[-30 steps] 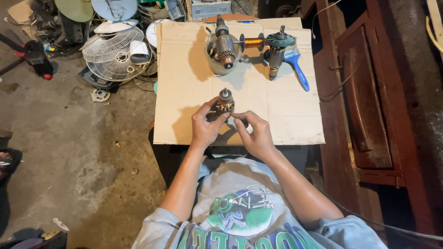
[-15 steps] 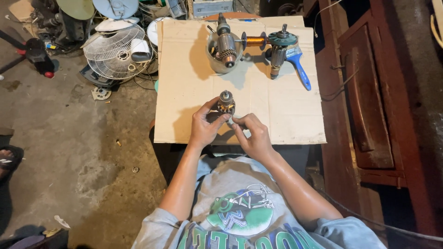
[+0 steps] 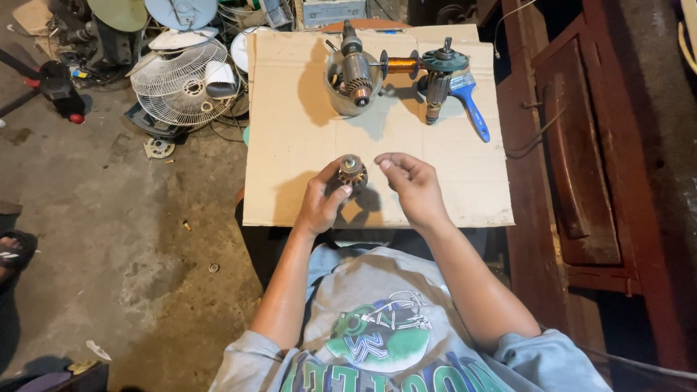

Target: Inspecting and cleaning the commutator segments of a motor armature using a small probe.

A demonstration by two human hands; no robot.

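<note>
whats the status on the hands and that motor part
Left hand grips the motor armature, upright over the cardboard. Right hand beside it, not touching. Nothing in the way.

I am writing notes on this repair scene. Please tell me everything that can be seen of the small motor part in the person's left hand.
The small motor part looks like an armature: a short, dark cylinder with copper-coloured windings and a pale metal shaft end pointing up. It stands roughly upright above the cardboard sheet, near its front edge. The left hand grips it from below and the side. The right hand is beside it, apart. Finer detail is too small to tell.
</note>
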